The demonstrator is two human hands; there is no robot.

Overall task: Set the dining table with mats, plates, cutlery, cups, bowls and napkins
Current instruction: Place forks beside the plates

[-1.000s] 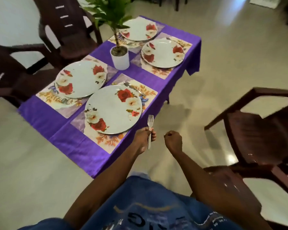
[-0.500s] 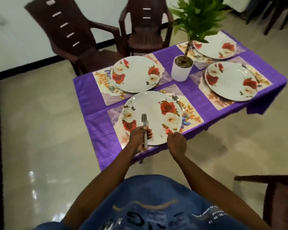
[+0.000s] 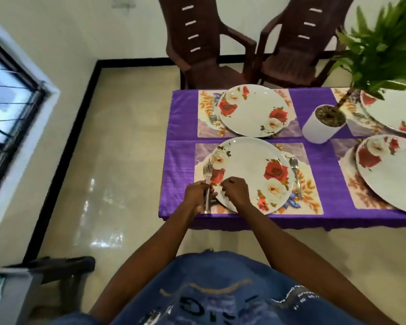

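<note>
Fork [image 3: 207, 181]: steel, held upright in the left hand [image 3: 195, 195], fingers curled round its handle, prongs pointing away from the person. It stands over the left edge of the near mat [image 3: 309, 198], just beside the rim of the near plate [image 3: 246, 170]; whether its lower end touches the mat cannot be told.

Right hand [image 3: 236, 192]: fingers curled, resting on the near rim of that plate, just right of the left hand. Whether it pinches the rim or only touches it cannot be told.

Near plate: white with red and cream roses, lying on the near mat directly ahead of both hands.

Spoon [image 3: 295, 174]: steel, lying on the same mat to the right of the right hand, just beside the plate's right rim, bowl end away from the person.

Second plate [image 3: 251, 111]: same pattern, on its own mat [image 3: 206, 127] beyond the hands. A small piece of cutlery shows at its left rim, too blurred to name.

Two further plates [image 3: 389, 174]: on mats far to the right of the hands, cut by the picture's edge.

Plant pot [image 3: 319, 129]: white, with a green leafy plant, standing beyond and to the right of the hands, between the place settings.

Surface: covered by a purple cloth [image 3: 181, 160].

Chairs [image 3: 197, 50]: two, dark brown, on the far side of the surface.
</note>
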